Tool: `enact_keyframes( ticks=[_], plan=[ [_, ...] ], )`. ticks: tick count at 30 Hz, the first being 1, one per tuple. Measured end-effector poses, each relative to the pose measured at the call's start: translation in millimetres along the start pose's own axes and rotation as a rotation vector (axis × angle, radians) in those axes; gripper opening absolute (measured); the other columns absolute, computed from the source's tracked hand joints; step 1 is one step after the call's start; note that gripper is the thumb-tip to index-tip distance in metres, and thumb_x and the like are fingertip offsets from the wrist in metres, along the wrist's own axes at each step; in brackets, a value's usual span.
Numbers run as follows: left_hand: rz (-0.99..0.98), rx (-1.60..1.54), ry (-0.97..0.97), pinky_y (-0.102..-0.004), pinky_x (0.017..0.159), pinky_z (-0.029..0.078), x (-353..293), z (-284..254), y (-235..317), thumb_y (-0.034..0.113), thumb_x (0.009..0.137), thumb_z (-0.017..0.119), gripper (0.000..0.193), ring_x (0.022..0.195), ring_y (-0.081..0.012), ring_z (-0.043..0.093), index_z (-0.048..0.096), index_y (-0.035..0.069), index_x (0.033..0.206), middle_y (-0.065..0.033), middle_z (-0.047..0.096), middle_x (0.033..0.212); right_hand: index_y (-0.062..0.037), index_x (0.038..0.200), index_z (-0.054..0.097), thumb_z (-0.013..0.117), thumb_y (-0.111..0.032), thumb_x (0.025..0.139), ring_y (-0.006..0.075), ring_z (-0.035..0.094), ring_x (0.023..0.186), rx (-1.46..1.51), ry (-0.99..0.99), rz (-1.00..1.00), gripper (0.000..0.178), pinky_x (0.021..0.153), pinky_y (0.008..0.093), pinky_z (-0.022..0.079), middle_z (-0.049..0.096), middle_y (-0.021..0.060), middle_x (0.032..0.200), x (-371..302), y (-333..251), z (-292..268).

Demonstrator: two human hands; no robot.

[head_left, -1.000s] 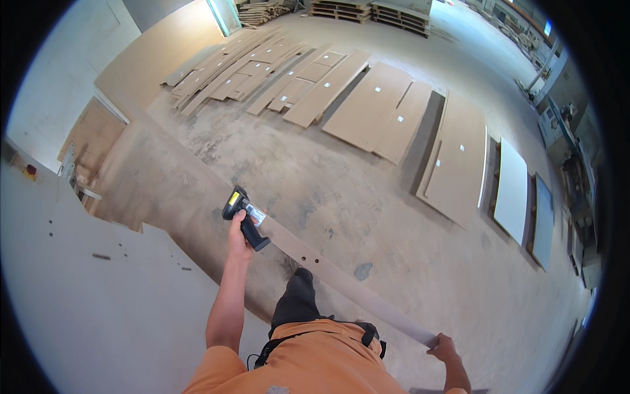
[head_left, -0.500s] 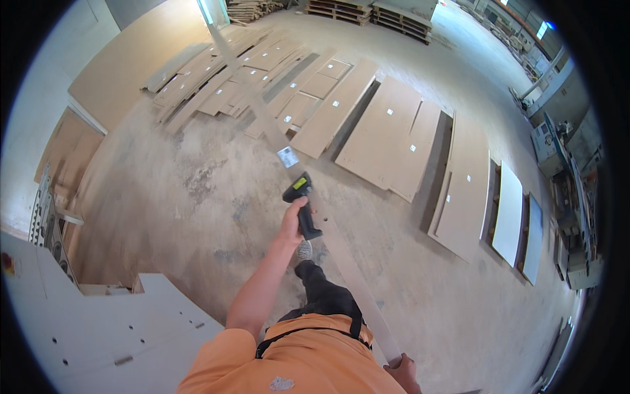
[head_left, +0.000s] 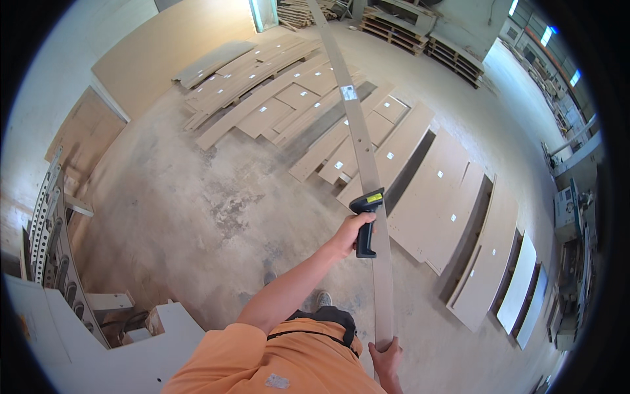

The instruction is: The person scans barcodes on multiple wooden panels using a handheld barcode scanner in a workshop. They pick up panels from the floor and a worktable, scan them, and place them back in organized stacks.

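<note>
My left hand [head_left: 351, 235] is closed around the handle of a black barcode scanner [head_left: 365, 205] with a yellow label on its head. Just behind the scanner runs a long narrow board [head_left: 363, 154], stretching from near my waist to the top of the view. Whether the left hand also touches it cannot be made out. My right hand [head_left: 387, 359] grips the near end of this strip, to the right of my body. A pale sticker [head_left: 348, 93] is on the board's far part, with small holes between it and the scanner.
Rows of brown panels [head_left: 436, 197] with white stickers lean or lie across the floor ahead. White panels [head_left: 518, 282] stand at the right. Pallets [head_left: 394, 31] are stacked at the back. A white machine [head_left: 141, 358] is close on my left.
My view has turned left, and the scanner and board now appear farther right. The board stands more nearly straight ahead, its sticker farther up the view. Both hands keep their holds.
</note>
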State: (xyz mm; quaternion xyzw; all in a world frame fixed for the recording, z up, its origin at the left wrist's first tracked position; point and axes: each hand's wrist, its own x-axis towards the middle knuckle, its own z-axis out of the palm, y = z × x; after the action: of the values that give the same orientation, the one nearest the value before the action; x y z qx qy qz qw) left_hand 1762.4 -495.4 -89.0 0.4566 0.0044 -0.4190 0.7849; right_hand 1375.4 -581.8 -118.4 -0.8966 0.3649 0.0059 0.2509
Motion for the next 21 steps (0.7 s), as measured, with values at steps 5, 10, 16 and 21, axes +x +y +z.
enact_keyframes(
  ticks=[5,10,16,21],
  plan=[
    [-0.002,0.01,-0.053,-0.0248,0.035,0.033,53,-102,89,0.046,0.084,0.068,0.04,0.043,-0.0093,0.051,0.067,0.006,0.082,-0.0005,0.061,0.065,0.0035,0.094,0.057,0.085,-0.034,0.067,0.0418,0.068,0.069,0.068,-0.047,0.077,0.054,0.063,0.0484,0.053,0.067,0.0228,0.073,87,-167,50],
    [-0.049,0.05,0.051,-0.0249,0.034,0.031,80,-218,196,0.047,0.083,0.069,0.041,0.039,-0.0093,0.049,0.067,0.006,0.078,0.0002,0.058,0.059,0.0059,0.095,0.059,0.083,-0.041,0.068,0.0451,0.068,0.076,0.009,-0.114,0.143,0.059,0.068,0.0484,0.054,0.068,0.0271,0.078,146,-355,112],
    [-0.095,0.049,0.038,-0.0253,0.035,0.033,111,-331,308,0.047,0.083,0.068,0.04,0.042,-0.0098,0.052,0.066,0.007,0.081,0.0005,0.058,0.061,0.0077,0.096,0.06,0.083,-0.036,0.068,0.0407,0.071,0.08,0.177,-0.19,0.183,0.057,0.072,0.0459,0.055,0.069,0.029,0.083,202,-532,152],
    [-0.146,0.096,-0.042,-0.0241,0.036,0.033,152,-434,380,0.043,0.086,0.067,0.036,0.042,-0.0093,0.05,0.066,0.007,0.083,-0.0003,0.06,0.064,0.0085,0.094,0.061,0.083,-0.035,0.068,0.0377,0.07,0.078,0.176,-0.209,0.202,0.054,0.072,0.0446,0.054,0.069,0.0264,0.083,268,-645,212]
  ],
)
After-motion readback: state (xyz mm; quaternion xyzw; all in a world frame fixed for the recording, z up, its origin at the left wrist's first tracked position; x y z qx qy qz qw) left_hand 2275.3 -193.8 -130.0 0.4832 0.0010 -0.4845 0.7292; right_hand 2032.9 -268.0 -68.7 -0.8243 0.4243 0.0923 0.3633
